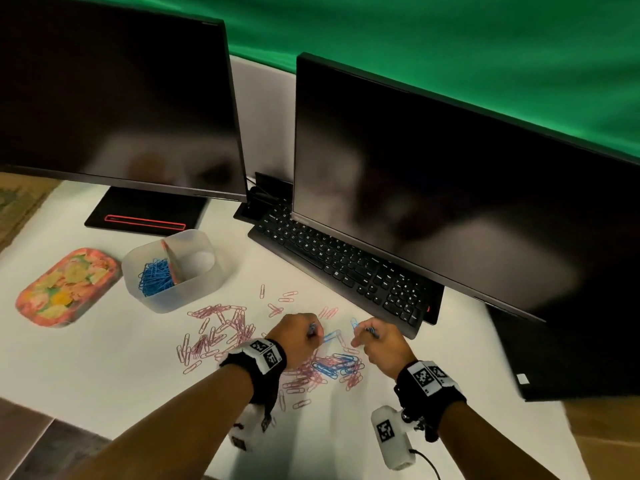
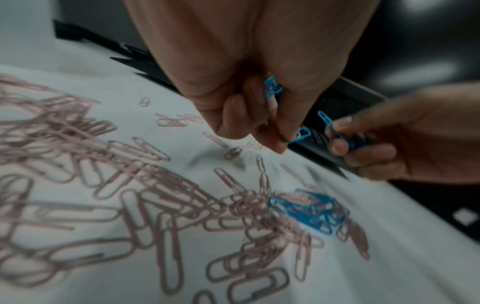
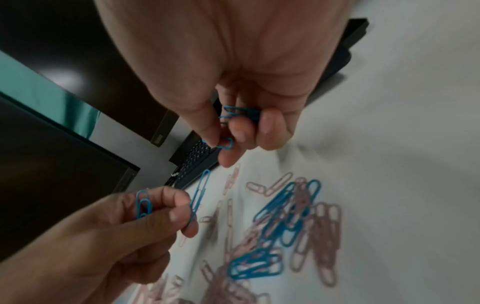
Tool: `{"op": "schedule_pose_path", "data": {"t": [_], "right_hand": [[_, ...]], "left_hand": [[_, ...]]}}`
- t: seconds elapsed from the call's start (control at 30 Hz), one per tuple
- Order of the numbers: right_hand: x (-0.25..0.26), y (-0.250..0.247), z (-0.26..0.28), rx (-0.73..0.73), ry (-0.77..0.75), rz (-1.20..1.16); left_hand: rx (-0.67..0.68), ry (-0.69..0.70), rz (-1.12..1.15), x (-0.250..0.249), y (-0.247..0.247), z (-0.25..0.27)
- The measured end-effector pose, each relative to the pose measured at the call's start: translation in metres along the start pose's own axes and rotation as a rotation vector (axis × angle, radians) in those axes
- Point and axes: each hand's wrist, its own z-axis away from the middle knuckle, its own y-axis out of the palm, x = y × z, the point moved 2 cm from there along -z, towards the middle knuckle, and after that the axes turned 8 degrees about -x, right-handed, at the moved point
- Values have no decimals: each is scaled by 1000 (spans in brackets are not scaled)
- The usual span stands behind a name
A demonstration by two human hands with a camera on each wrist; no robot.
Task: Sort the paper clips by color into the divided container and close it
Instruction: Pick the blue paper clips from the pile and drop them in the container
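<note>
Pink paper clips (image 1: 218, 329) lie scattered on the white desk, with a small heap of blue paper clips (image 1: 332, 366) mixed in beneath my hands. The translucent divided container (image 1: 194, 289) stands open at the left; blue clips (image 1: 156, 276) fill its left compartment and the right one looks empty. My left hand (image 1: 316, 336) hovers over the heap. It pinches one blue clip (image 2: 300, 134) at its fingertips and keeps more blue clips (image 2: 272, 87) curled in the palm. My right hand (image 1: 361, 338) pinches a blue clip (image 3: 226, 144) and holds others (image 3: 242, 112) under curled fingers.
The flowered lid (image 1: 65, 287) lies flat to the left of the container. A black keyboard (image 1: 346, 268) runs diagonally just beyond my hands, under the right monitor (image 1: 450, 209). The left monitor's base (image 1: 145, 216) stands behind the container.
</note>
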Motion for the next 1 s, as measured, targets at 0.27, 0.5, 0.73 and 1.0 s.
{"op": "schedule_pose_path", "data": {"t": [0.27,0.5,0.73,1.0], "right_hand": [[38,48,-9,33,82,-204],[63,75,-13,24,103,-178],[123,126,-9,179,119,-266],[208,235,-5,435,50,-83]], "left_hand": [[0,-81,-53,13,-39,18],[-100,-109,-58,30,-68,24],[-220,-116,118,49,-122,36],[-611,-439,345,113,-227,63]]}}
